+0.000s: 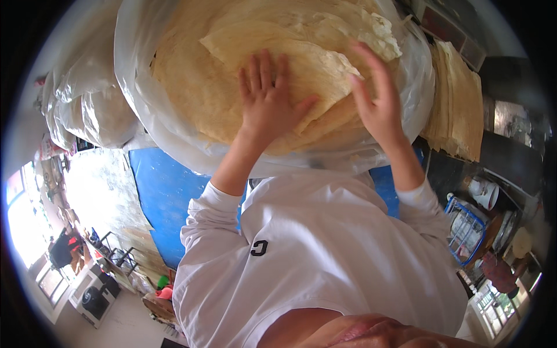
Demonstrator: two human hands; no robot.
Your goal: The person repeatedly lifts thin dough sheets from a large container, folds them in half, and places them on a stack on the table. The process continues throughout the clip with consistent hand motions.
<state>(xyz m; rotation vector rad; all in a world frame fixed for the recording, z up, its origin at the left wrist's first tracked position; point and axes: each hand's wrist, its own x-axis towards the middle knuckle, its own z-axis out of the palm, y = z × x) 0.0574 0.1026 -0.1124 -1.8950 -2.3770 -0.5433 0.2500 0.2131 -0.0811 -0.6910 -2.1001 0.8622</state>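
Note:
A wide round pile of thin, pale-yellow sheets (191, 95) lies before me, inside an open clear plastic bag (139, 87). My left hand (272, 98) rests palm down with fingers spread on a loose sheet (322, 65) whose upper right edge is ragged and whitish. To the right, my right hand (378, 95), slightly blurred, is raised with thumb and fingers apart beside that sheet's right corner; whether its thumb touches the corner I cannot tell. Neither hand grips anything. A crumpled whitish piece (383, 37) lies beyond my right hand.
Another stack of yellowish sheets (457, 104) stands right of the bag. Filled plastic bags (95, 108) are at the left. Blue sheeting (163, 195) covers a surface near me. A blue wire rack (468, 228) and a white bucket (487, 193) are at the right, with another person (498, 274) farther off.

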